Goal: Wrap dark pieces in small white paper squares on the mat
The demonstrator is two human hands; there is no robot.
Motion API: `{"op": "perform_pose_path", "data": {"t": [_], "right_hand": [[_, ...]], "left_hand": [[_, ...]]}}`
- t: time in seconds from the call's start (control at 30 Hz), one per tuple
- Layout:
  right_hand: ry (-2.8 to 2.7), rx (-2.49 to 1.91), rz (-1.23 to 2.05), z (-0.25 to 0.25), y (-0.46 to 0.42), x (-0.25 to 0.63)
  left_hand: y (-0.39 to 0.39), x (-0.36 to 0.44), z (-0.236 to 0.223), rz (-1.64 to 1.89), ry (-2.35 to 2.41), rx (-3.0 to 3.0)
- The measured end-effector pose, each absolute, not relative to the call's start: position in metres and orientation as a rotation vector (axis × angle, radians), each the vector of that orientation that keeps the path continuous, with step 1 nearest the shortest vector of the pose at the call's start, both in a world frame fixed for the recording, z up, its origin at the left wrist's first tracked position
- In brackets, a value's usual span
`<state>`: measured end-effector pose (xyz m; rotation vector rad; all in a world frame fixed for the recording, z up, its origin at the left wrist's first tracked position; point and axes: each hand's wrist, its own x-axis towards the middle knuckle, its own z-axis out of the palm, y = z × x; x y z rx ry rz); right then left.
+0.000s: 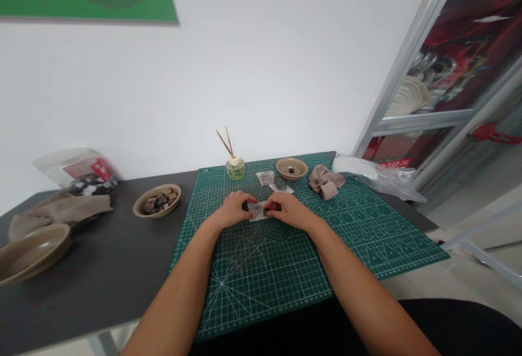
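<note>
A small white piece of paper or cloth with grey smudges (pixel 256 211) lies on the green cutting mat (pixel 244 258) between my hands. My left hand (pixel 234 209) has its thumb and forefinger closed at the left edge of this smudged piece. Over its right end, the curled fingers of my right hand (pixel 290 210) pinch a small dark piece (pixel 267 212), mostly hidden by the fingertips. Just beyond lie another smudged white piece (pixel 266 178) and a dark grey flat oval thing (pixel 281 183) on a white piece.
A bowl (pixel 292 168) with one dark lump and a crumpled brown cloth (pixel 325 182) are at the mat's back right. A reed diffuser (pixel 235 168) stands behind. Leftward are a bowl of brown chunks (pixel 157 201), a larger bowl (pixel 35 253), and a clear jar (pixel 77 168).
</note>
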<state>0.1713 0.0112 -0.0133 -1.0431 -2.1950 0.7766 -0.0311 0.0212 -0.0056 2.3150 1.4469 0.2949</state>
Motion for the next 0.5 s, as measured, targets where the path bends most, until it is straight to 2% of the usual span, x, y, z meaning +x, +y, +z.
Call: {"op": "perform_pose_path", "data": {"t": [0.5], "right_hand": [[-2.232,-0.980,0.720,-0.0129,0.0106,0.1672]], "left_hand": [[0.0231,-0.0314,-0.0085,0.316,1.454,2.320]]}}
